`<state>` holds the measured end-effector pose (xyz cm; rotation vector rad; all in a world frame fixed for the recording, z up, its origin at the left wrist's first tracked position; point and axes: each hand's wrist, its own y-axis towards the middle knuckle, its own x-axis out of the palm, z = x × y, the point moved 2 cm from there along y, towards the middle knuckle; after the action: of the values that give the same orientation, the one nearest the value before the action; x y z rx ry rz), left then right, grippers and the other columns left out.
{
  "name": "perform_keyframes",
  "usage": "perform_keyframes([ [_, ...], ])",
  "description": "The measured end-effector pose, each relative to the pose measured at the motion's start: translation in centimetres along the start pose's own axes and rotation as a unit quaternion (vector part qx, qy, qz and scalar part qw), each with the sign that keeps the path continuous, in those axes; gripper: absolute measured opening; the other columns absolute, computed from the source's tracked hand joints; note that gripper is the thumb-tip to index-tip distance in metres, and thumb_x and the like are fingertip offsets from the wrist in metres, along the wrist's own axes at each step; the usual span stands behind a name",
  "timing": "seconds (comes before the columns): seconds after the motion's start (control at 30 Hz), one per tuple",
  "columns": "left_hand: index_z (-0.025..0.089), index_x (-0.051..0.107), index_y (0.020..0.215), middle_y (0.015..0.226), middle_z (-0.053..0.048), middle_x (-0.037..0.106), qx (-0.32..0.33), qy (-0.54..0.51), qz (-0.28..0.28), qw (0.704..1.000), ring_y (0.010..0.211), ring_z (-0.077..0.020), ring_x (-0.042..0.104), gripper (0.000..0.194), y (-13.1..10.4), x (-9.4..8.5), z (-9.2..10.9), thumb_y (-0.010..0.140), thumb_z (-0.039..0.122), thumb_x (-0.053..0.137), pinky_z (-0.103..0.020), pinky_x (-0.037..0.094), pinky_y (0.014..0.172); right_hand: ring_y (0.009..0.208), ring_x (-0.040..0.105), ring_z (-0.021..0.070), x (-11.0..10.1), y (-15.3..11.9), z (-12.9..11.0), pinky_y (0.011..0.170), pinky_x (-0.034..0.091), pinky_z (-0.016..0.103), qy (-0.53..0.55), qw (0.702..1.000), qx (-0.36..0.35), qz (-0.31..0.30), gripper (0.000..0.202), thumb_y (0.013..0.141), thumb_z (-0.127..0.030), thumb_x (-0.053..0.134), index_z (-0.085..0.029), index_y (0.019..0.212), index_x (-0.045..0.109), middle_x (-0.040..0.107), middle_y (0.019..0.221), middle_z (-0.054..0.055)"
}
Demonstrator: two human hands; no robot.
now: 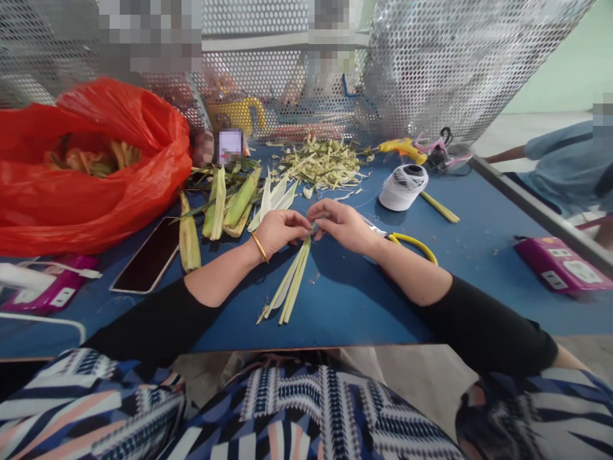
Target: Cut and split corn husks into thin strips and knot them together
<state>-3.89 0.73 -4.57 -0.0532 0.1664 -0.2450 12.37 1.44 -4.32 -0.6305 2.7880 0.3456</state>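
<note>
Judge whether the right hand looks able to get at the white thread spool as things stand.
Probably yes: the white thread spool stands close beyond the right hand with nothing tall between, though its fingers are at the pale strips.

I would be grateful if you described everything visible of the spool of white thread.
The spool of white thread appears to stand on the blue table, its top showing a dark core. The winding looks dense below, with crisscrossed strands and darker gaps nearer the top. A pale green stalk lies beside it, extending rightward; the yellow-handled scissors lie nearer the wearer. Neither hand touches it. Its underside is hidden.
</note>
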Motion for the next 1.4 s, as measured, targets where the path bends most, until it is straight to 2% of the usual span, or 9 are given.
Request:
perform_keyframes([
  [0.1, 0.015, 0.068, 0.067, 0.058, 0.001, 0.065, 0.020, 0.054, 0.013, 0.998, 0.053, -0.0093, 0.056, 0.010, 0.1, -0.2, 0.1, 0.059, 0.020, 0.071, -0.020, 0.044, 0.050, 0.055, 0.062, 0.0075, 0.4, 0.1, 0.5, 0.058, 0.050, 0.021, 0.020, 0.998, 0.041, -0.035, 0.028, 0.073, 0.002, 0.044, -0.017, 0.090, 0.054, 0.069, 0.081, 0.000],
  [0.2, 0.016, 0.070, 0.068, 0.060, 0.001, 0.067, 0.057, 0.123, 0.026, 0.990, 0.054, -0.0100, 0.057, 0.007, 0.2, -0.4, 0.1, 0.062, 0.018, 0.067, -0.021, 0.047, 0.054, 0.055, 0.064, 0.0068, 0.3, 0.1, 0.8, 0.057, 0.050, 0.019, 0.004, 0.998, 0.054, -0.040, 0.033, 0.070, 0.006, 0.041, -0.017, 0.090, 0.055, 0.071, 0.081, -0.001],
  [0.3, 0.018, 0.071, 0.069, 0.065, 0.001, 0.070, 0.104, 0.206, 0.043, 0.972, 0.059, -0.0120, 0.061, 0.009, 0.1, -0.3, 0.3, 0.065, 0.015, 0.064, -0.023, 0.049, 0.062, 0.055, 0.064, 0.0062, 0.2, 0.2, 0.8, 0.058, 0.051, 0.018, -0.023, 0.998, 0.048, -0.036, 0.036, 0.069, 0.008, 0.040, -0.017, 0.090, 0.055, 0.072, 0.083, -0.001],
  [0.43, 0.019, 0.071, 0.078, 0.075, -0.001, 0.074, 0.150, 0.290, 0.089, 0.941, 0.068, -0.0142, 0.066, 0.015, -0.2, -0.1, 0.4, 0.071, 0.013, 0.061, -0.025, 0.050, 0.072, 0.054, 0.065, 0.0068, 0.3, 0.1, 0.6, 0.058, 0.050, 0.018, -0.060, 0.997, 0.054, -0.013, 0.030, 0.072, 0.006, 0.043, -0.017, 0.086, 0.056, 0.073, 0.078, -0.001],
  [0.57, 0.019, 0.070, 0.087, 0.083, -0.003, 0.075, 0.165, 0.333, 0.105, 0.922, 0.073, -0.0161, 0.067, 0.017, -0.3, 0.3, 0.4, 0.073, 0.014, 0.061, -0.026, 0.050, 0.074, 0.055, 0.066, 0.0081, 0.4, 0.1, 0.5, 0.059, 0.050, 0.019, -0.073, 0.995, 0.062, -0.005, 0.024, 0.074, 0.003, 0.049, -0.018, 0.085, 0.057, 0.073, 0.073, -0.002],
  [0.83, 0.021, 0.073, 0.085, 0.087, -0.006, 0.075, 0.185, 0.430, 0.104, 0.878, 0.081, -0.0204, 0.068, 0.017, -0.3, 0.5, 0.5, 0.081, 0.020, 0.057, -0.029, 0.046, 0.072, 0.057, 0.067, 0.0099, 0.5, 0.1, 0.7, 0.062, 0.050, 0.021, -0.105, 0.994, 0.043, 0.001, 0.027, 0.072, 0.002, 0.049, -0.017, 0.086, 0.062, 0.072, 0.071, -0.002],
  [0.93, 0.021, 0.073, 0.083, 0.087, -0.006, 0.075, 0.200, 0.443, 0.101, 0.868, 0.081, -0.0200, 0.067, 0.017, -0.4, 0.5, 0.5, 0.081, 0.019, 0.057, -0.028, 0.045, 0.071, 0.057, 0.066, 0.0103, 0.4, 0.1, 0.7, 0.062, 0.049, 0.021, -0.089, 0.995, 0.052, 0.011, 0.024, 0.073, -0.001, 0.053, -0.017, 0.088, 0.064, 0.071, 0.069, -0.003],
  [1.17, 0.021, 0.072, 0.081, 0.087, -0.005, 0.074, 0.242, 0.415, 0.106, 0.870, 0.082, -0.0186, 0.065, 0.015, -0.6, 0.6, 0.7, 0.082, 0.019, 0.057, -0.028, 0.045, 0.073, 0.056, 0.065, 0.0122, 0.1, 0.1, 0.5, 0.061, 0.048, 0.021, -0.070, 0.996, 0.051, 0.019, 0.012, 0.073, -0.013, 0.062, -0.017, 0.078, 0.072, 0.066, 0.056, -0.004],
  [1.4, 0.020, 0.070, 0.077, 0.081, -0.005, 0.072, 0.253, 0.399, 0.112, 0.874, 0.079, -0.0188, 0.065, 0.011, -0.7, 0.6, 0.6, 0.082, 0.022, 0.060, -0.029, 0.045, 0.074, 0.055, 0.064, 0.0109, 0.0, 0.1, 0.5, 0.058, 0.046, 0.020, -0.069, 0.993, 0.079, 0.052, 0.012, 0.073, -0.008, 0.059, -0.016, 0.072, 0.068, 0.065, 0.054, -0.003],
])
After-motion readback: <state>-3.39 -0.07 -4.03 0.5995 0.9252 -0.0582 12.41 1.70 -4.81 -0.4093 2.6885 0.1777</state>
